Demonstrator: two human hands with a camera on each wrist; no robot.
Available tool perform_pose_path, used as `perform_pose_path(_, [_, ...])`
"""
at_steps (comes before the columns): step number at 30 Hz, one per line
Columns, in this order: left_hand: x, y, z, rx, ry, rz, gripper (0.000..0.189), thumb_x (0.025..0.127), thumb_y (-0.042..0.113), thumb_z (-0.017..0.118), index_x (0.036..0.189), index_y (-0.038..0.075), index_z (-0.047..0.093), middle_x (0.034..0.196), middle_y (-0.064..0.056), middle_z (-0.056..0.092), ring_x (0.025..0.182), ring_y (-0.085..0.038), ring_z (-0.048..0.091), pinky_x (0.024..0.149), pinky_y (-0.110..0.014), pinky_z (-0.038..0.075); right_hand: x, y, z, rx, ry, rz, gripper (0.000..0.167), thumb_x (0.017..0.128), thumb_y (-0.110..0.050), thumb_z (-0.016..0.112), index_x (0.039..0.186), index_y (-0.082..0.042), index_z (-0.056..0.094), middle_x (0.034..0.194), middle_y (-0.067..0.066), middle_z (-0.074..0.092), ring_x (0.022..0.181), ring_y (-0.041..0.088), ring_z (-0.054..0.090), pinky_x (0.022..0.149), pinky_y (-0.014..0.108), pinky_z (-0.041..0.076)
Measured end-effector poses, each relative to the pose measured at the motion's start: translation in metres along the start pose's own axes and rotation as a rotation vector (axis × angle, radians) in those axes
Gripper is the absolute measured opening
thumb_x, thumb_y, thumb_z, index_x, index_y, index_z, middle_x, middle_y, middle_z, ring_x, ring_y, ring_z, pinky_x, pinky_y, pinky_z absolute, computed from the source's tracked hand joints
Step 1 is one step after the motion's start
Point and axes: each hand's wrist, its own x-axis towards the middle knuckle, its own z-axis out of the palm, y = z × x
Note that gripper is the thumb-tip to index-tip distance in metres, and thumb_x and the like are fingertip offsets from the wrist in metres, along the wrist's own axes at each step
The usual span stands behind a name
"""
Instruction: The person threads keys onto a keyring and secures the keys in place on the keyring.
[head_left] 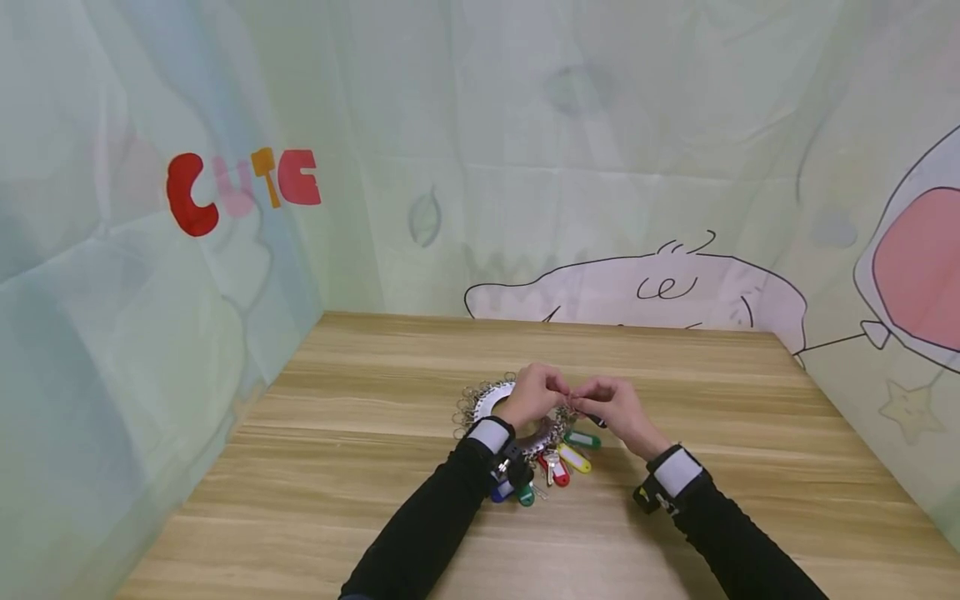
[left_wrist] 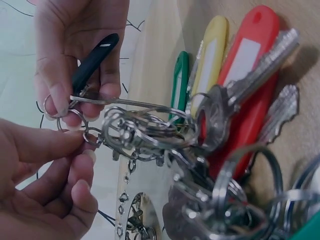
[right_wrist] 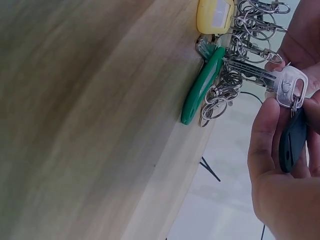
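Both hands meet over the right side of a round white ring-shaped holder (head_left: 486,406) hung with many metal rings and clasps. My left hand (head_left: 531,395) pinches a small metal ring (left_wrist: 91,136) between thumb and fingertip. Close against it, my right hand (head_left: 617,410) pinches the key ring of a silver key (right_wrist: 289,86) with a black key tag (right_wrist: 293,142). The tag hangs along the right fingers, and the key's blade points towards the holder. In the left wrist view, the rings interlock between both sets of fingertips.
Key tags in green (head_left: 582,439), yellow (head_left: 573,458), red (head_left: 558,473) and blue (head_left: 502,490) fan out along the holder's near edge, with keys beside them. Everything lies on a wooden table (head_left: 337,467). Printed cloth (head_left: 450,125) walls off its back and sides.
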Motion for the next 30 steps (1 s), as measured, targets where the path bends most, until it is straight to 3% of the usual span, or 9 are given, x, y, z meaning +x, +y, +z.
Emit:
perform_pose_path(11, [0.0,0.001,-0.001,-0.039,0.008,-0.029,0.004,0.075,-0.002,0.069,0.076,0.002,0.07,0.079,-0.012,0.073,0.066,-0.006,0.055,0.063,-0.017,0.042,0.0,0.0,0.0,0.0,-0.006,-0.035,0.022,0.087,-0.007,0.068,0.101,0.009,0.066,0.1,0.026,0.07,0.077,0.011,0.067,0.073,0.025,0.054])
perform_pose_path(20, [0.0,0.002,-0.001,-0.058,0.009,-0.058,0.004,0.076,-0.001,0.069,0.075,0.002,0.071,0.078,-0.013,0.072,0.066,-0.007,0.053,0.061,-0.018,0.041,0.0,0.002,0.001,-0.002,0.003,-0.051,0.021,0.085,-0.006,0.07,0.098,0.01,0.066,0.096,0.023,0.072,0.073,0.009,0.066,0.071,0.026,0.054])
perform_pose_path(26, [0.0,-0.003,-0.002,-0.052,0.036,-0.058,0.004,0.075,-0.001,0.069,0.078,0.0,0.07,0.078,-0.013,0.071,0.064,-0.005,0.051,0.059,-0.016,0.041,-0.002,0.0,-0.003,-0.027,-0.047,0.011,0.03,0.084,-0.009,0.071,0.107,0.008,0.062,0.097,0.014,0.071,0.081,0.011,0.065,0.074,0.031,0.054])
perform_pose_path(30, [-0.001,-0.007,-0.003,-0.065,0.067,-0.051,0.003,0.076,-0.001,0.071,0.076,0.0,0.068,0.078,-0.013,0.07,0.062,-0.004,0.05,0.058,-0.015,0.041,-0.004,0.001,-0.01,0.02,-0.093,0.079,0.035,0.086,-0.006,0.067,0.116,0.008,0.055,0.101,0.01,0.066,0.087,0.014,0.063,0.081,0.035,0.055])
